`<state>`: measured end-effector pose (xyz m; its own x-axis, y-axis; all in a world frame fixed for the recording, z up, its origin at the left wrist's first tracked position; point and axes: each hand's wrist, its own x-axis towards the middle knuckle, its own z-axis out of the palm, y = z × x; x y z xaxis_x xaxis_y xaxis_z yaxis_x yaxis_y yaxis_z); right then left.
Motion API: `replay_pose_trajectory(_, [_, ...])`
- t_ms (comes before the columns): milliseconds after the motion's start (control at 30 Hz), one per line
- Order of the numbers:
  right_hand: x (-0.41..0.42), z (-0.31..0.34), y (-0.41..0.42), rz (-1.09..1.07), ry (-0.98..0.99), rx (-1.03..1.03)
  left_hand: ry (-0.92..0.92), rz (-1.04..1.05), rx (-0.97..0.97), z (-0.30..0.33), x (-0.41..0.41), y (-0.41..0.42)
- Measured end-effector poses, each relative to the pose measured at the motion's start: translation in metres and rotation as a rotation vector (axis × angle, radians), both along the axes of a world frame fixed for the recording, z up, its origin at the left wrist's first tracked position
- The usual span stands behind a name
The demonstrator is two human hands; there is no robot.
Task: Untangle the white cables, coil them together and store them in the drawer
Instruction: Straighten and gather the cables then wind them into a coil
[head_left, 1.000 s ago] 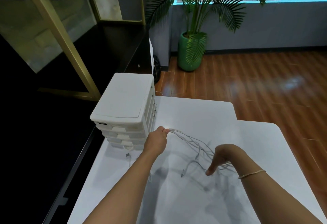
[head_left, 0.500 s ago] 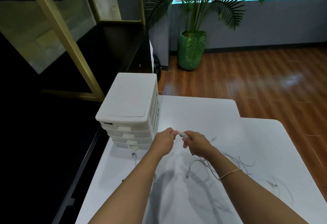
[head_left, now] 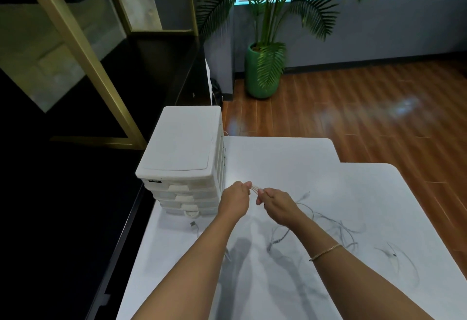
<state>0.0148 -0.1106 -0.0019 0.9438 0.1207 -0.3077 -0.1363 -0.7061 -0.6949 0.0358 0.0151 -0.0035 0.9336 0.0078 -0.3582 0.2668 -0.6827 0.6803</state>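
White cables (head_left: 328, 221): thin strands bunched at one end, lifted taut above desk, rest trailing in loose tangle to right. Drawer unit (head_left: 185, 160): white, upright, drawers closed, just left of bunch.

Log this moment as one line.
left hand: grips cables | right hand: grips cables | loose ends: on table | drawer unit: closed

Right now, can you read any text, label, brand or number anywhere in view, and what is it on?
Dark label strip at the top front left of the white drawer unit: pale marks, too small and blurred to read.
No other text shows: none on the white cables, the table or the green plant pot.
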Motion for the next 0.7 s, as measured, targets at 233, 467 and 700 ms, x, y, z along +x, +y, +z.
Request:
replay_pose_trajectory(233, [-0.002, -0.002, 0.005, 0.011, 0.028, -0.067, 0.072, 0.084, -0.082, -0.006, 0.006, 0.007])
replay_pose_trajectory(467, [-0.003, -0.017, 0.009, -0.089, -0.028, -0.193, 0.099, -0.002, -0.134, -0.008, 0.004, 0.011])
replay_pose_trajectory(700, [0.002, -0.022, 0.008, -0.081, -0.02, -0.227, 0.218, 0.008, -0.301, -0.01, 0.007, 0.017])
